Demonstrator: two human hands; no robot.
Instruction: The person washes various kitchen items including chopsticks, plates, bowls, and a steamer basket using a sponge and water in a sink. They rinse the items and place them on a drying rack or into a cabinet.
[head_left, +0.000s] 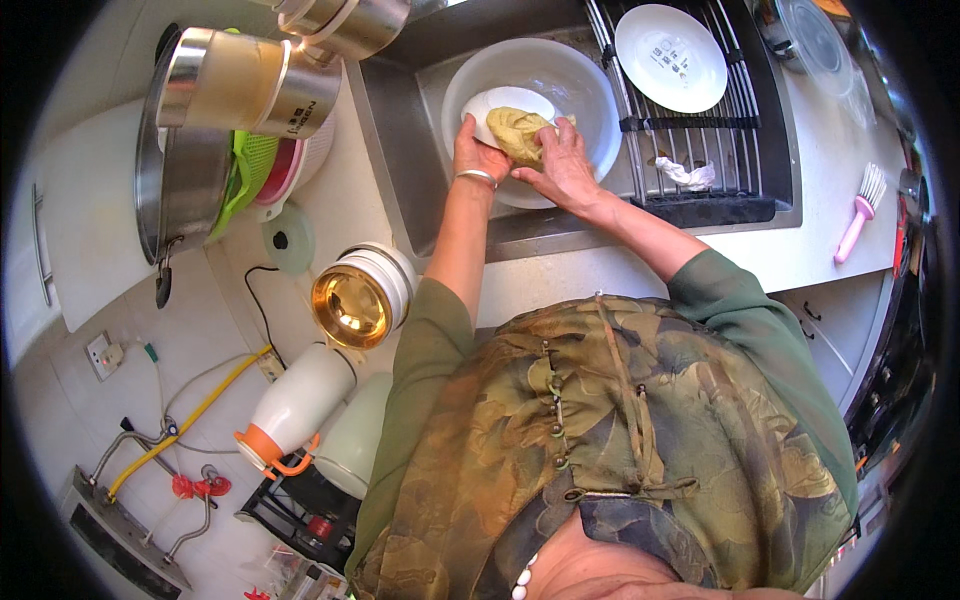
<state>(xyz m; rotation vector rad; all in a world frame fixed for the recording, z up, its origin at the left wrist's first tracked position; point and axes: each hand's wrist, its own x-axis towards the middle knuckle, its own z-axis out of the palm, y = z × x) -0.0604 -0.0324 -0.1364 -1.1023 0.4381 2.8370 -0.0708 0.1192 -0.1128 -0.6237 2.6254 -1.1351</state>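
A white dish (489, 100), perhaps a plate or bowl, is tilted over a white plastic basin (600, 105) in the steel sink (405, 142). My left hand (480, 154) grips the dish at its near left edge. With bent fingers, my right hand (564, 161) holds a yellow cloth (517, 129) that lies bunched on the dish and hides part of it. Some water shows at the bottom of the basin, to the right of the dish.
Over the sink's right part lies a metal drying rack (637, 150) bearing a white plate (671, 58) and a crumpled white cloth or tissue (686, 174). A pink-handled brush (859, 214) rests on the right counter. Steel containers (247, 82) and a gold-lined vessel (351, 306) stand left.
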